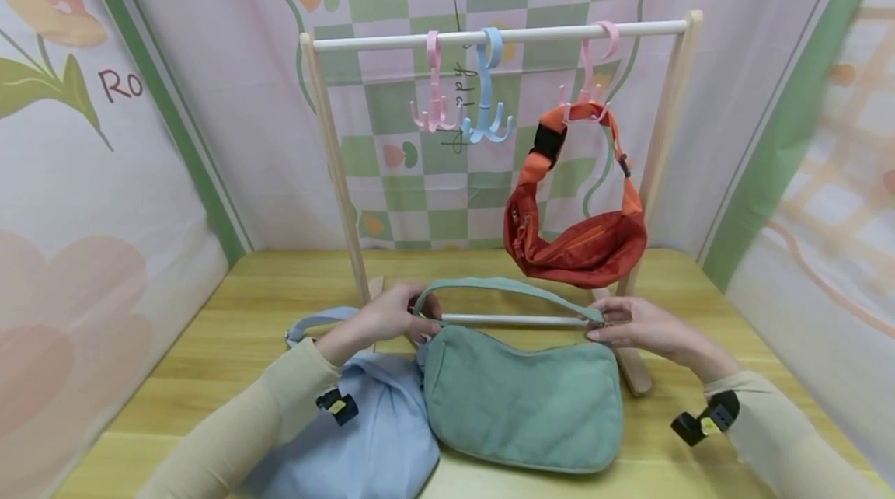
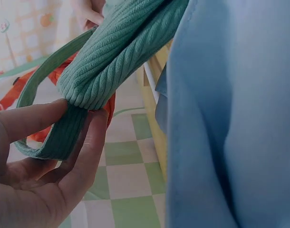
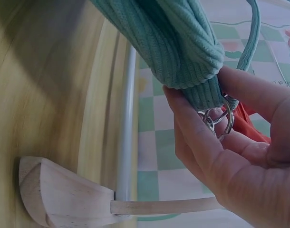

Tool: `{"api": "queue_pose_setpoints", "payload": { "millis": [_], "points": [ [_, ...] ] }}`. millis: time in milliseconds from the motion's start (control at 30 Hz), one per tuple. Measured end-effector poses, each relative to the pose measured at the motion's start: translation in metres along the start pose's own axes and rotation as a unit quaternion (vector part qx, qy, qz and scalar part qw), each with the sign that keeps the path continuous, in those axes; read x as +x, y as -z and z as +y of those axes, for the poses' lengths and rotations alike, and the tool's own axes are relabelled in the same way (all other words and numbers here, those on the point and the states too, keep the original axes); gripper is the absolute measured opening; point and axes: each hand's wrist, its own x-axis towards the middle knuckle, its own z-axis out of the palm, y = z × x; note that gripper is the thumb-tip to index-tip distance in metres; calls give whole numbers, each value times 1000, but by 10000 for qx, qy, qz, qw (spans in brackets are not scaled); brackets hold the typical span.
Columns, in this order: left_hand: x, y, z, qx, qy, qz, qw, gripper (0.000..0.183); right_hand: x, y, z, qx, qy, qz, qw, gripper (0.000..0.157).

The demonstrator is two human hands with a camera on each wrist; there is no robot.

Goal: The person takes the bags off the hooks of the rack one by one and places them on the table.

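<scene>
A green corduroy shoulder bag (image 1: 524,398) is held up by its two top corners in front of the rack. My left hand (image 1: 395,312) pinches its left corner where the strap (image 2: 64,135) joins, as the left wrist view shows. At the other corner my right hand (image 1: 632,324) pinches the strap end, beside metal rings (image 3: 226,116) seen in the right wrist view. The strap arches above the bag. Beneath my left forearm lies a light blue bag (image 1: 370,421), touching or close to the green bag's left side.
A wooden rack with a white bar (image 1: 531,34) stands behind. From it hang a pink hook (image 1: 434,87), a blue hook (image 1: 485,87) and another pink hook (image 1: 587,68) bearing a red-orange waist bag (image 1: 580,246). A lower white rod (image 1: 513,320) joins its legs on the wooden table (image 1: 266,289).
</scene>
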Motion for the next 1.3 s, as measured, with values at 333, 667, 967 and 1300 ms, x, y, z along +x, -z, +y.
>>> {"api": "queue_pose_setpoints", "payload": {
  "millis": [333, 667, 967, 1300],
  "points": [
    [-4, -3, -1, 72, 258, -111, 9996, 11, 4, -2, 7, 63, 74, -340, 9994, 41],
    [-6, -2, -10, 644, 604, -176, 9959, 8, 6, -8, 13, 70, 23, -596, 9982, 42],
    [-1, -2, -14, 1297, 789, -158, 9883, 7, 10, -13, 15, -318, -88, -500, 9982, 40],
    [4, -1, -21, 1579, 909, -205, 9830, 8, 11, -21, 16, -669, -181, -312, 9971, 34]
  ]
}}
